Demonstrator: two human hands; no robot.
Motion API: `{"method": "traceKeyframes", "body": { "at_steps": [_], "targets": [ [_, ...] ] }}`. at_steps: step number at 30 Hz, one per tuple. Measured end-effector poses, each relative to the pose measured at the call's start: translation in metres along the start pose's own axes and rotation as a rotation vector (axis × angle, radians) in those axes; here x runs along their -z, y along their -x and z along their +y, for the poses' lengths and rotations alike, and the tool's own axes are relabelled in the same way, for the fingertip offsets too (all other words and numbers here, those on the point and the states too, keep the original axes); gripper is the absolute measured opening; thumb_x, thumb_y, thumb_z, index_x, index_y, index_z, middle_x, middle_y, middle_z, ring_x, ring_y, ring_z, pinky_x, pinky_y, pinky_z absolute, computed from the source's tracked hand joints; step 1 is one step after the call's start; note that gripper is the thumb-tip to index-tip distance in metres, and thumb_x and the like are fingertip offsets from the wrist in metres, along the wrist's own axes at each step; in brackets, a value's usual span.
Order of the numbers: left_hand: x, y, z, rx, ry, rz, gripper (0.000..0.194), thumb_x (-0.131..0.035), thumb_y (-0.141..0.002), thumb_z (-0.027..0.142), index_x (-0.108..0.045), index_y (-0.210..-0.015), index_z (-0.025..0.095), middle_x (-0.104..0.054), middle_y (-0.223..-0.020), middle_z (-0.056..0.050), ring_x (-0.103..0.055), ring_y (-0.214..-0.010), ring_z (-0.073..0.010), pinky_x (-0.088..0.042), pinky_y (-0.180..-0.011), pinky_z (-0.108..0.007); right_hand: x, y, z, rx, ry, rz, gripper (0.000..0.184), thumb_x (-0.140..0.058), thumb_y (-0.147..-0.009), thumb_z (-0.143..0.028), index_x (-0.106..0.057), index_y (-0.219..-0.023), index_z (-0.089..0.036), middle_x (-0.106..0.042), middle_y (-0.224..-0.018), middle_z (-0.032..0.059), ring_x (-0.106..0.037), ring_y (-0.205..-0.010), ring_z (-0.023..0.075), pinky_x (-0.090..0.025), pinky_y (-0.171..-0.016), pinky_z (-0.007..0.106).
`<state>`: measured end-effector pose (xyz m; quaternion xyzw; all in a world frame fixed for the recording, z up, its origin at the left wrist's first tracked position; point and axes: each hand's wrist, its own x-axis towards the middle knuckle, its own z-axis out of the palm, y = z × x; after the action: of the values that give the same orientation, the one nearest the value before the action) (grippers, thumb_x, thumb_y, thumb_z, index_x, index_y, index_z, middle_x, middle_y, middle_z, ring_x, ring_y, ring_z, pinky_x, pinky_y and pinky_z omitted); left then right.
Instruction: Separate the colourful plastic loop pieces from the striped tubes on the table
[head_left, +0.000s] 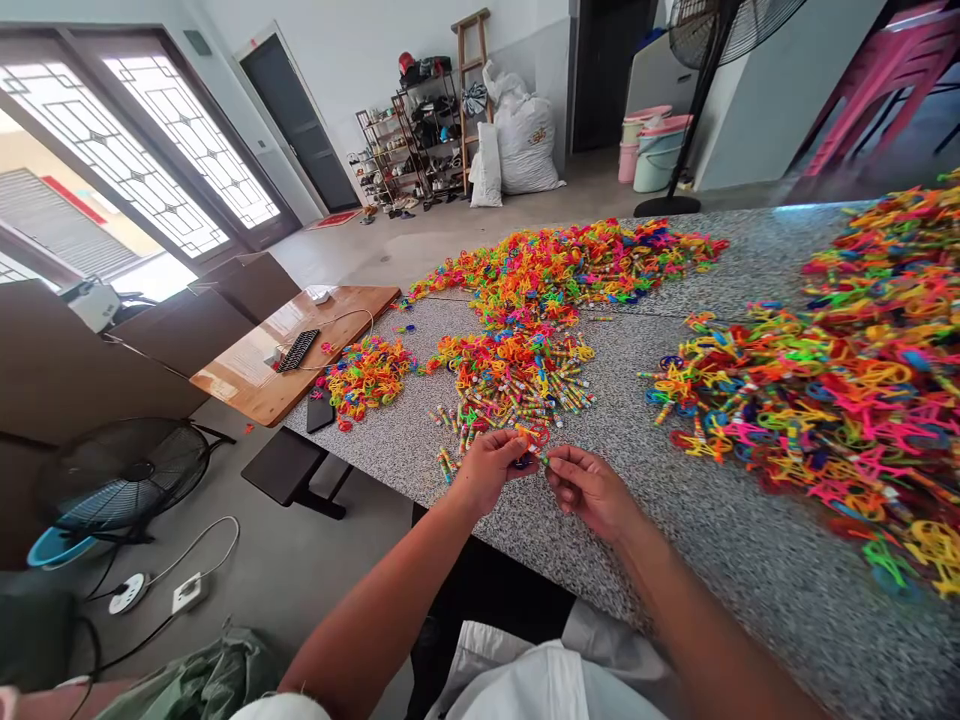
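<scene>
My left hand (489,468) is closed in a pinch on a small orange-and-pink plastic piece (534,436) above the granite table (420,455). Close beside it, my right hand (589,488) pinches the end of a small, partly green piece (545,460); whether the two pieces are joined, I cannot tell. Just beyond my hands lie many short patterned tubes (559,390) with pale ends. Behind these spreads a heap of bright looped plastic pieces (540,270). My fingers hide most of what they grip.
A larger heap of plastic pieces (862,370) covers the table's right side. A smaller pile (371,380) lies at left near a dark phone (320,412). Past it stands a wooden table (255,385) with a keyboard (299,350). A floor fan (139,475) is at lower left.
</scene>
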<state>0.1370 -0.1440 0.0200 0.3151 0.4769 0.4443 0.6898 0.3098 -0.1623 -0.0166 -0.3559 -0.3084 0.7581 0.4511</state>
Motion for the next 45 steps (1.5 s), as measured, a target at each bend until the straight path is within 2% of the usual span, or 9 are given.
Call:
{"method": "traceKeyframes", "body": {
  "at_steps": [6,14,24,28,33,35,37,41,45],
  "targets": [
    [-0.004,0.004,-0.011,0.0,0.079,-0.025,0.035,-0.09,-0.065,0.038,-0.071,-0.08,0.013,-0.065,-0.077,-0.002,-0.061,-0.072,-0.012,-0.059,-0.081,-0.036,0.009,0.007,0.001,0.157,0.265,-0.004,0.035,-0.077,-0.079,-0.051,-0.066,-0.093,-0.021,-0.059,-0.066,-0.0036,-0.048,-0.051,0.0113,-0.044,-0.045,0.025],
    [-0.003,0.006,-0.009,0.135,0.14,-0.076,0.029,-0.089,-0.069,0.03,-0.07,-0.083,0.013,-0.068,-0.082,-0.005,-0.065,-0.075,-0.0148,-0.059,-0.082,-0.037,0.017,0.01,-0.007,0.045,0.153,-0.059,0.037,-0.079,-0.075,-0.052,-0.064,-0.09,-0.021,-0.054,-0.064,-0.0056,-0.038,-0.048,0.0088,-0.041,-0.043,0.023],
    [-0.015,-0.006,-0.043,-0.235,-0.335,0.114,0.024,-0.072,-0.083,0.042,-0.073,-0.081,0.018,-0.065,-0.075,-0.003,-0.061,-0.076,-0.0157,-0.052,-0.076,-0.028,0.004,0.011,0.023,0.192,0.301,0.199,0.034,-0.073,-0.082,-0.055,-0.065,-0.088,-0.022,-0.058,-0.068,-0.0022,-0.048,-0.051,0.0123,-0.048,-0.044,0.027],
    [0.012,-0.024,-0.032,-0.215,-0.404,0.13,0.029,-0.064,-0.089,0.039,-0.071,-0.109,0.02,-0.071,-0.101,-0.008,-0.066,-0.089,-0.0193,-0.052,-0.075,-0.029,0.046,0.009,0.001,0.202,0.168,0.392,0.035,-0.082,-0.073,-0.049,-0.066,-0.083,-0.02,-0.061,-0.068,-0.0022,-0.046,-0.048,0.0097,-0.046,-0.042,0.023],
    [0.081,-0.054,0.015,-0.328,-1.057,0.568,0.025,-0.06,-0.092,0.032,-0.071,-0.11,0.019,-0.071,-0.108,-0.01,-0.064,-0.102,-0.0225,-0.048,-0.091,-0.033,0.087,-0.006,-0.05,0.508,-0.096,0.747,0.037,-0.076,-0.075,-0.053,-0.067,-0.096,-0.023,-0.07,-0.082,-0.0015,-0.049,-0.049,0.0064,-0.044,-0.044,0.018],
    [0.1,-0.064,0.026,-0.268,-1.29,0.538,0.031,-0.062,-0.091,0.039,-0.072,-0.113,0.02,-0.069,-0.112,-0.011,-0.063,-0.106,-0.025,-0.047,-0.093,-0.035,0.071,-0.016,-0.049,0.466,0.098,0.686,0.037,-0.07,-0.08,-0.053,-0.069,-0.1,-0.022,-0.072,-0.085,0.001,-0.051,-0.049,0.0085,-0.045,-0.044,0.021],
    [0.107,-0.071,0.032,-0.222,-1.446,0.432,0.039,-0.064,-0.09,0.046,-0.071,-0.119,0.021,-0.067,-0.117,-0.012,-0.062,-0.108,-0.0266,-0.047,-0.092,-0.035,0.038,-0.027,-0.03,0.342,0.456,0.463,0.03,-0.067,-0.084,-0.048,-0.07,-0.096,-0.02,-0.072,-0.082,0.0028,-0.055,-0.052,0.0122,-0.047,-0.048,0.025],
    [0.099,-0.081,0.036,-0.086,-1.609,0.373,0.048,-0.067,-0.084,0.055,-0.071,-0.119,0.021,-0.063,-0.126,-0.015,-0.063,-0.108,-0.0294,-0.047,-0.088,-0.035,-0.037,-0.044,0.025,0.389,1.172,0.019,0.017,-0.059,-0.092,-0.029,-0.072,-0.098,-0.02,-0.072,-0.1,0.0072,-0.067,-0.094,0.0222,-0.052,-0.087,0.035],
    [0.093,-0.086,0.037,-0.027,-1.561,0.372,0.036,-0.073,-0.079,0.051,-0.076,-0.097,0.02,-0.067,-0.117,-0.013,-0.064,-0.102,-0.0283,-0.046,-0.083,-0.032,-0.072,-0.051,0.057,0.375,1.638,-0.09,0.021,-0.059,-0.094,-0.025,-0.069,-0.11,-0.017,-0.065,-0.116,0.0138,-0.067,-0.096,0.0263,-0.051,-0.083,0.036]
  ]
}}
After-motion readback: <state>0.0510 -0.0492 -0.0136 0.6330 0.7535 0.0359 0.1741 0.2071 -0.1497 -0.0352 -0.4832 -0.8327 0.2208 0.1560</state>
